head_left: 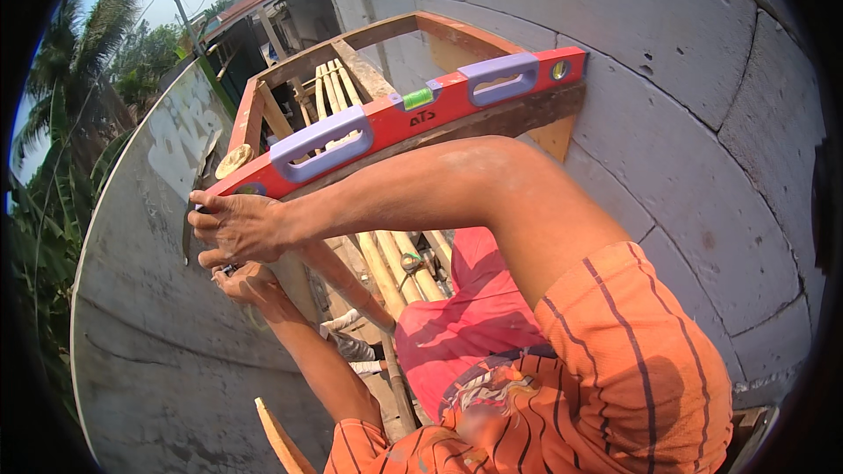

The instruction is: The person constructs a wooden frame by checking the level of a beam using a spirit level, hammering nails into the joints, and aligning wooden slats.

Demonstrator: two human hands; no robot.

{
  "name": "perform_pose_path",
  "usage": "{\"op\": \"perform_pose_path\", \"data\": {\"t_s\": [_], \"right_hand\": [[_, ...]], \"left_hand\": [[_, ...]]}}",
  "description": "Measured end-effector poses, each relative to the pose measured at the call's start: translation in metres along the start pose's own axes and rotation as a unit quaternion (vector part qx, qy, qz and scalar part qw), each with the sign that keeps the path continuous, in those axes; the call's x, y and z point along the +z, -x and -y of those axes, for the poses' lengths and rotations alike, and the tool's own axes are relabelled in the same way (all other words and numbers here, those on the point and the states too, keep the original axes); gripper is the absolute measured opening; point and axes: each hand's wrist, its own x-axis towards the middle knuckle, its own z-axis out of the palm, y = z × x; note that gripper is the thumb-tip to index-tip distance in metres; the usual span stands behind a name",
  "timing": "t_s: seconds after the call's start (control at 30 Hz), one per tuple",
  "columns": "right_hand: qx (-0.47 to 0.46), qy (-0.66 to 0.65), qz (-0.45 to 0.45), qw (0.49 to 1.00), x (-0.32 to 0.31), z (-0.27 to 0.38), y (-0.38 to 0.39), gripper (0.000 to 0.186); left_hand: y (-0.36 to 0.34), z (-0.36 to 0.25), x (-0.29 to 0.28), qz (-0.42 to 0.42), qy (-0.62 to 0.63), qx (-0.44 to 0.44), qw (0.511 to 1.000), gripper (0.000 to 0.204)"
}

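Note:
A red spirit level (426, 121) with two purple handle grips lies along a wooden beam (492, 120), slanting from near left to far right. Its right end reaches the block wall. My right hand (241, 226) crosses over from the right, its fingers curled at the level's left end; what they close on is hidden. Just below, my left hand (248, 283) is closed around something small and dark, too hidden to name. Both hands are beside the grey panel's edge. A round, pale gold object (234, 161) sits on the frame just beyond the level's left end.
The rectangular wooden frame (303, 64) spans between a grey block wall (650, 79) on the right and a grey panel (176, 298) on the left. Bamboo poles (386, 268) run below. A pointed wood piece (279, 439) sticks up near my left arm. Palms stand beyond the panel.

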Motion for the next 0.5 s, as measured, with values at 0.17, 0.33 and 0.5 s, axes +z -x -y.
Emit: {"op": "perform_pose_path", "data": {"t_s": [0.17,0.33,0.5], "right_hand": [[-0.002,0.024,-0.011,1.0,-0.002,0.003,-0.008,0.029],[0.001,0.021,-0.005,1.0,-0.003,0.001,-0.005,0.028],[0.004,-0.004,0.019,1.0,-0.003,-0.002,0.004,0.03]], "left_hand": [[-0.033,0.013,-0.007,-0.016,0.096,-0.085,0.992,0.027],[-0.048,0.035,-0.005,-0.002,0.118,-0.123,0.985,0.028],[-0.054,0.045,-0.013,0.017,0.109,-0.147,0.983,0.029]]}}
